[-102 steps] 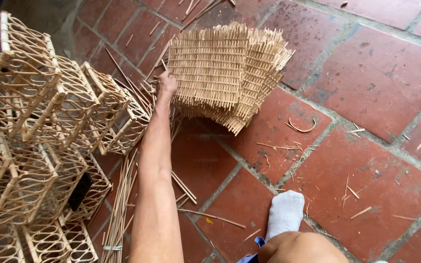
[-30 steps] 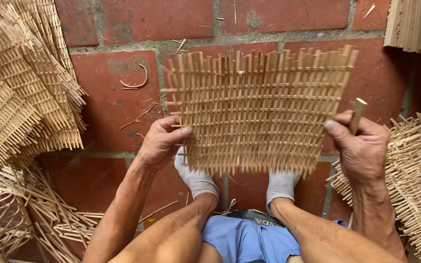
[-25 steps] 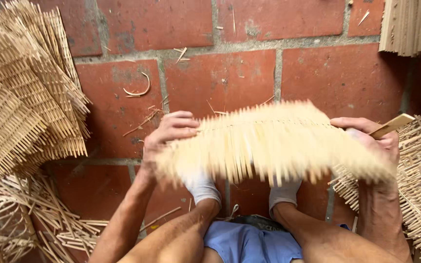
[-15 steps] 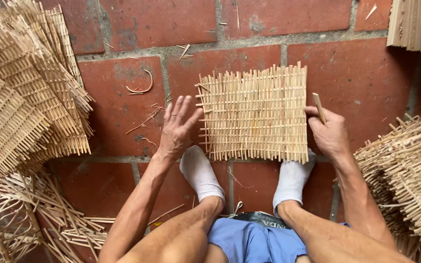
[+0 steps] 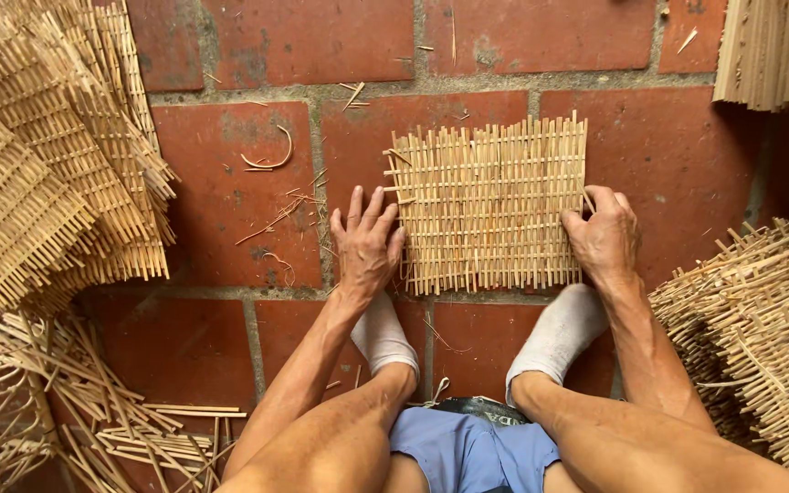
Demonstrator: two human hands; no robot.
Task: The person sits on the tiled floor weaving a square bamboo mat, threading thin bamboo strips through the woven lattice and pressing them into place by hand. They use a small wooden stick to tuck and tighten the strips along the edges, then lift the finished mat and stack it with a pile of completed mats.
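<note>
A square woven bamboo mat (image 5: 495, 210) lies flat on the red brick floor (image 5: 230, 183) in front of my feet in white socks. My left hand (image 5: 365, 245) rests flat beside the mat's left edge, fingers spread, fingertips touching it. At the mat's right edge my right hand (image 5: 606, 236) is curled, and a thin stick pokes out from its fingers. Whether it grips the mat itself I cannot tell.
A thick stack of woven mats (image 5: 43, 173) lies at the left. Loose bamboo strips and open lattice frames (image 5: 57, 402) sit at the lower left. More woven pieces (image 5: 760, 319) pile up at the right, and a bundle of slats (image 5: 778, 50) sits top right.
I took a mat from the stack, flipped it over between both hands, and laid it flat on the bricks. My hands now rest at its two sides.
</note>
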